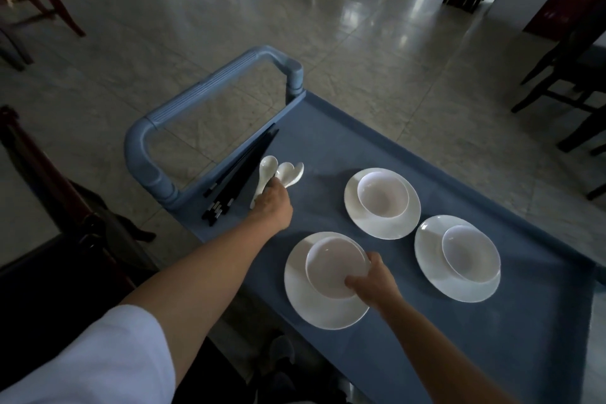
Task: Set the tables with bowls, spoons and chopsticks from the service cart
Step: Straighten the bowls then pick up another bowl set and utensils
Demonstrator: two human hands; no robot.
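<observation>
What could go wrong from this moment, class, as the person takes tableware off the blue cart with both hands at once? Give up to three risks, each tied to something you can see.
1. The right hand pinches only the rim of the nearest bowl; it might slip or drag its plate.
2. The left hand gathers several smooth spoons together; one could drop.
3. The left forearm could brush the chopsticks lying loose near the cart's edge.

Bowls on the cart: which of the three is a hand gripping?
The nearest bowl, on the plate closest to the person; the right hand grips its rim. The far bowl and rightmost bowl sit untouched.
</observation>
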